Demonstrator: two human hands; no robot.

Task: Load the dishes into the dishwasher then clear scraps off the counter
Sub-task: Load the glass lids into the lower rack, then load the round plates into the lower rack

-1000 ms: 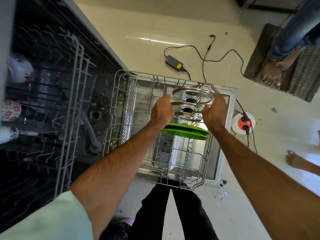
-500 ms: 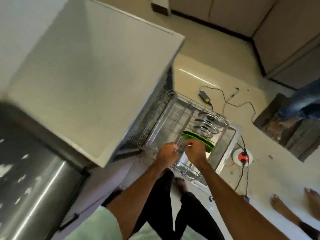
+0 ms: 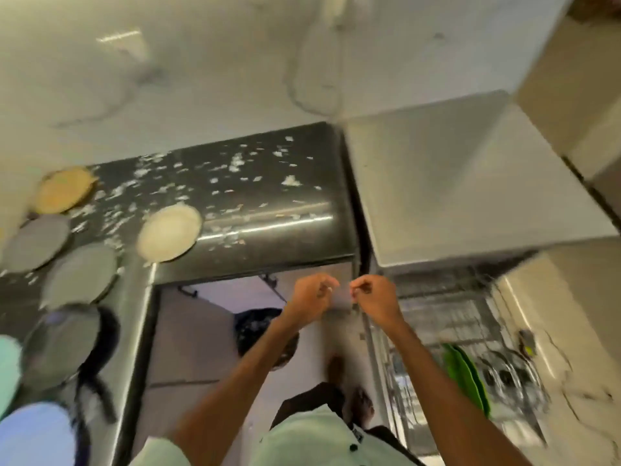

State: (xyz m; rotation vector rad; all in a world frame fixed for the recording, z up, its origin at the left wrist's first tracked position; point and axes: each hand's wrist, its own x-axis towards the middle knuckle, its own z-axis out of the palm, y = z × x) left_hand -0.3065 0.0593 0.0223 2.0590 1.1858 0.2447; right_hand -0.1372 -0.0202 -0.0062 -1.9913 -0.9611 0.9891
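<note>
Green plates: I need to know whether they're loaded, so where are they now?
In the head view the green plates stand on edge at lower right, in the pulled-out dishwasher rack, directly left of the round steel-rimmed lids.

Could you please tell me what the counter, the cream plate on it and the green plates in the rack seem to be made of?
Counter: likely stainless steel, brushed, with a bright streaked glare. Cream plate: matte, no glare; ceramic or melamine, blur leaves it open. Green plates: probably plastic, given the saturated uniform colour and thin edges.
</note>
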